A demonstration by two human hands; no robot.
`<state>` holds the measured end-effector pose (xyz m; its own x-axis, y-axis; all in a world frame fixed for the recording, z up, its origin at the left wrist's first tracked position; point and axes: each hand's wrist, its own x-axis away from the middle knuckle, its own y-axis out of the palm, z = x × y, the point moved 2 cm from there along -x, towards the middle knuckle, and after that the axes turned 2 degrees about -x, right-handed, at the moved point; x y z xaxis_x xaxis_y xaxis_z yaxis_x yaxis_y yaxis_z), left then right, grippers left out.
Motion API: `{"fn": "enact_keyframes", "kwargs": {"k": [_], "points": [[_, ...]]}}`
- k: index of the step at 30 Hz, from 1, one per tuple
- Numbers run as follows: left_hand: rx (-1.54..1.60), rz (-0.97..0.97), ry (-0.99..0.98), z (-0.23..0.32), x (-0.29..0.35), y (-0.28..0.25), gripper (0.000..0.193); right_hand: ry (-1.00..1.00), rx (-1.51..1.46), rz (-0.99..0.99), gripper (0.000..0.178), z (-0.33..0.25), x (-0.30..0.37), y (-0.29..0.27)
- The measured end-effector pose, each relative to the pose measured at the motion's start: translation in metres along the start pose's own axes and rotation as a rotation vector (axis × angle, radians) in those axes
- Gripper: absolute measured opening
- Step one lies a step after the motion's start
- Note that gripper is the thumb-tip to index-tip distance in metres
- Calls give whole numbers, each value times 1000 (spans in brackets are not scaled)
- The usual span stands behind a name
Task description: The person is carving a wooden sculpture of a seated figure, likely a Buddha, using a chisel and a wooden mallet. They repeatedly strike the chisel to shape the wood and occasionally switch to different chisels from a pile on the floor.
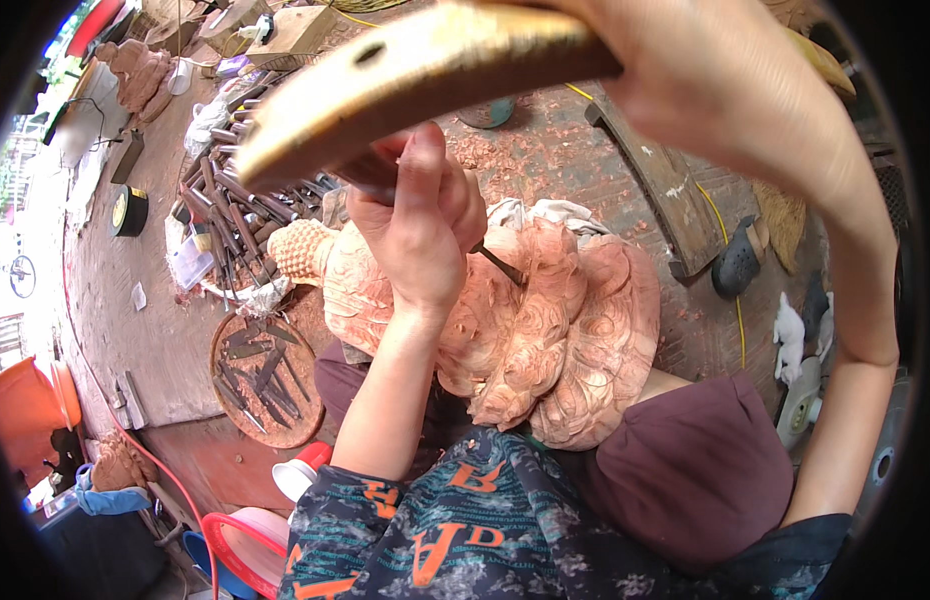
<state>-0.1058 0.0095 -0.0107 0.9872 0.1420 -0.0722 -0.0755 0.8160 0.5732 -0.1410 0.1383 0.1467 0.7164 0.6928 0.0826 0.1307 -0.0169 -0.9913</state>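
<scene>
Chisel (500,263) on pinkish carving (545,340), mallet (415,88) above

In the head view, the left hand's (417,240) grip is wrapped firmly round the chisel, its tip against the carving. The right hand's (640,45) grip, partly cropped, holds the mallet's end. The carving lies at the counter's (115,320) near edge, by the person's lap; a round tray (301,428) of dark tools (268,383) sits to its left.

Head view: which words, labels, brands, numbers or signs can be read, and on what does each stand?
Dark shirt: large orange letters, legible but not copied here.
Same shirt: small teal lettering, too small to read reliably.
Black round container: yellowish label, too small to read.
Carved figure and wooden mallet: no lettering seen.
</scene>
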Motion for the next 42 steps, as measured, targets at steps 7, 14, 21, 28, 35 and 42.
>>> {"fn": "enact_keyframes", "kwargs": {"k": [7,14,21,28,35,42], "points": [[16,-45,-27,-3,-3,11,18,71,-161,-97,31,-4,2,-19],[123,-94,-43,-11,-9,5,21,390,-259,114,36,11,-4,-5],[234,137,3,1,-25,-29,32,10,-222,161,46,40,10,54],[67,-87,-36,5,-1,0,22,164,-704,320,38,56,27,66],[25,-154,-58,-3,0,14,18,178,-699,341,32,50,17,22],[73,-113,-289,-24,12,0,21,18,-158,286,38,19,10,52]]}}
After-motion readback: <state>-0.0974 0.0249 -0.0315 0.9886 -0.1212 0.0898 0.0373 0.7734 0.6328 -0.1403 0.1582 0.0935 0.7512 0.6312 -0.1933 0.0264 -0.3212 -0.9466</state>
